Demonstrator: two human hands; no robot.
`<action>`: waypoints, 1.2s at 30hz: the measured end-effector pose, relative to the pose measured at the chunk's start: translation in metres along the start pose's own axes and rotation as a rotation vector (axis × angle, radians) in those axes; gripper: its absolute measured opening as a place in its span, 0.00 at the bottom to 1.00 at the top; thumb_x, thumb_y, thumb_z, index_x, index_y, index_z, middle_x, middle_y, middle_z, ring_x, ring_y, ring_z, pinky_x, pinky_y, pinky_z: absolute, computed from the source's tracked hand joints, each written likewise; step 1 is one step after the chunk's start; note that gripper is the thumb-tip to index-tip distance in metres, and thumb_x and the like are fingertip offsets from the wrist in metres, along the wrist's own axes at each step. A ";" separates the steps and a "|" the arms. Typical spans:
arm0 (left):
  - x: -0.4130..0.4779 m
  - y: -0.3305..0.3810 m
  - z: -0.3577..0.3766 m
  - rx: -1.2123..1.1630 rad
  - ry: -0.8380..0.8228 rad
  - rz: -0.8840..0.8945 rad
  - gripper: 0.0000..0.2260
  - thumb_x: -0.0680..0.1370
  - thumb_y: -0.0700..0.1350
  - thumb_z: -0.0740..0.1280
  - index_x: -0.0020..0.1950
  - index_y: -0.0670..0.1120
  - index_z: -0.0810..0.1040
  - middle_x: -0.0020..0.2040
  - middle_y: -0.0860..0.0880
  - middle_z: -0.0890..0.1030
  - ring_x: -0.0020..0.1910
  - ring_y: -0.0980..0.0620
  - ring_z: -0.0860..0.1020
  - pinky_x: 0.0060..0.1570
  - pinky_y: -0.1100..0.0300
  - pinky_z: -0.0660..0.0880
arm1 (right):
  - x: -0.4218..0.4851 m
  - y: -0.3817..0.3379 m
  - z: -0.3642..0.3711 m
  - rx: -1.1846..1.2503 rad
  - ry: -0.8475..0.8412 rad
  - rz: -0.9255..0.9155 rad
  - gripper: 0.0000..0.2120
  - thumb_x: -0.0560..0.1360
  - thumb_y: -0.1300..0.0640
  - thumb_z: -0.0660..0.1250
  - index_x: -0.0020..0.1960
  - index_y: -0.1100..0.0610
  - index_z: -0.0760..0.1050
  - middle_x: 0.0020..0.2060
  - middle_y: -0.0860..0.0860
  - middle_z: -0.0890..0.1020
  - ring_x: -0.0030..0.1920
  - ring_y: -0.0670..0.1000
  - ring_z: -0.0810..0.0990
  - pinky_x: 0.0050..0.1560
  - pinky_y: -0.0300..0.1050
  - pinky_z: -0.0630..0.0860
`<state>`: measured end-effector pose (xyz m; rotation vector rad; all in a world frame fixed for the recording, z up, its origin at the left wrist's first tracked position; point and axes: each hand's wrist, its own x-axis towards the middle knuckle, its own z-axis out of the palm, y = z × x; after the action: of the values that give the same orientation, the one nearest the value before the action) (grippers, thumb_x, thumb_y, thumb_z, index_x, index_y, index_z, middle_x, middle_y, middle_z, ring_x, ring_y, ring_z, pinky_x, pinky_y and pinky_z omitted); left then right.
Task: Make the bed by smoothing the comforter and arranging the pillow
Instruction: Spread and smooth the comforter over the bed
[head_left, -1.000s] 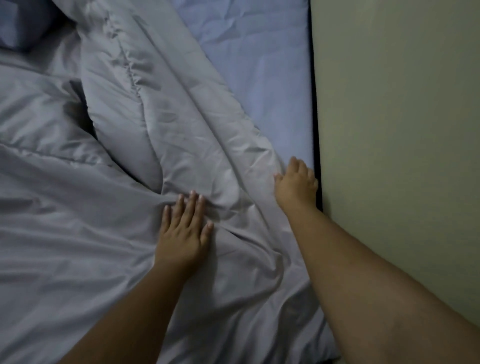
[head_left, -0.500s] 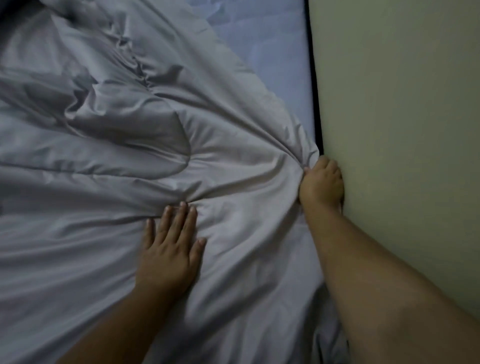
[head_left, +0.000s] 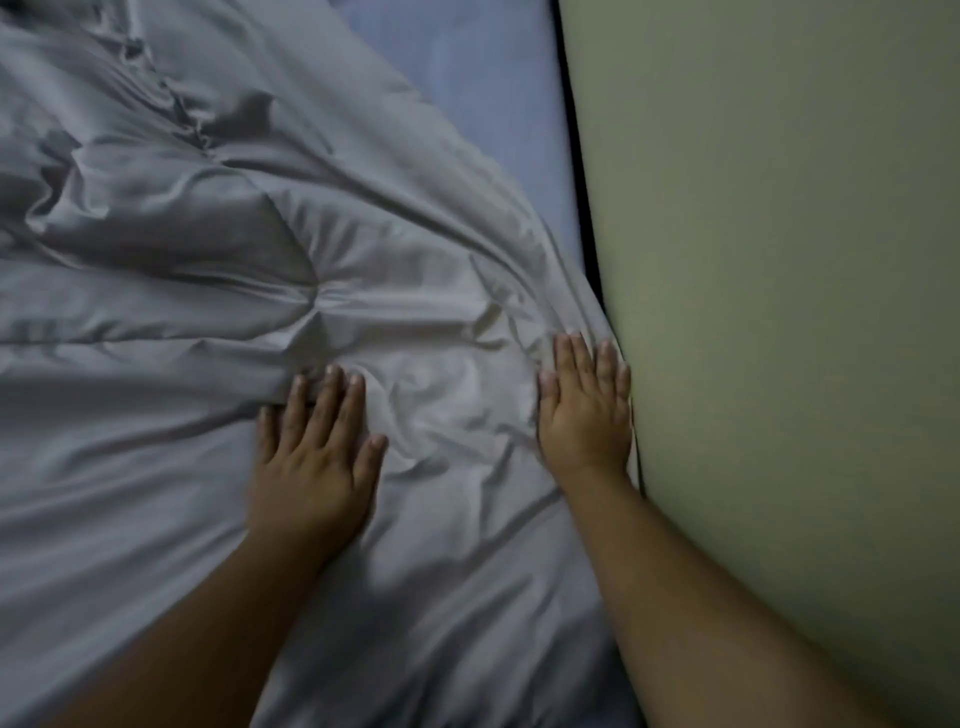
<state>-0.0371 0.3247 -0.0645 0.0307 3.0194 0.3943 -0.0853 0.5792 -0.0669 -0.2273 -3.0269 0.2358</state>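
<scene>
A grey comforter (head_left: 171, 291) covers most of the bed, bunched into folds at the upper left and creased between my hands. My left hand (head_left: 317, 452) lies flat on it, palm down, fingers spread. My right hand (head_left: 587, 405) also lies flat on the comforter, at its right edge, right against the wall. Neither hand grips the fabric. No pillow is in view.
A light blue bed sheet (head_left: 483, 93) shows bare at the top, beside the comforter's slanting edge. A pale green wall (head_left: 779, 312) fills the right side, with a dark gap (head_left: 576, 171) between it and the mattress.
My right hand pulled the comforter's edge right, up to the wall, then let go and flattened on it. My left hand stayed flat, sliding slightly. The comforter now covers more sheet.
</scene>
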 end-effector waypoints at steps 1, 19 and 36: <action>-0.001 0.005 -0.001 0.000 0.002 0.043 0.28 0.77 0.60 0.47 0.75 0.53 0.52 0.76 0.53 0.51 0.75 0.51 0.48 0.72 0.49 0.44 | -0.009 -0.005 -0.003 0.050 0.037 0.014 0.23 0.80 0.48 0.49 0.72 0.55 0.62 0.71 0.51 0.66 0.74 0.56 0.58 0.74 0.52 0.50; -0.009 0.009 0.002 0.027 -0.177 0.152 0.30 0.74 0.64 0.38 0.75 0.58 0.41 0.74 0.58 0.37 0.73 0.57 0.37 0.73 0.50 0.39 | -0.138 0.038 -0.009 0.193 -0.003 -0.033 0.27 0.80 0.47 0.45 0.70 0.64 0.64 0.69 0.59 0.67 0.71 0.60 0.63 0.72 0.50 0.56; 0.015 0.016 0.007 -0.017 -0.199 0.188 0.30 0.74 0.64 0.39 0.74 0.58 0.38 0.72 0.59 0.35 0.71 0.58 0.34 0.70 0.56 0.35 | -0.054 0.014 -0.002 0.086 -0.095 0.026 0.25 0.78 0.51 0.54 0.72 0.61 0.61 0.71 0.58 0.65 0.73 0.58 0.60 0.73 0.52 0.53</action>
<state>-0.0511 0.3420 -0.0685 0.3337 2.8243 0.4063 -0.0296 0.5848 -0.0719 -0.2561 -3.1002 0.3888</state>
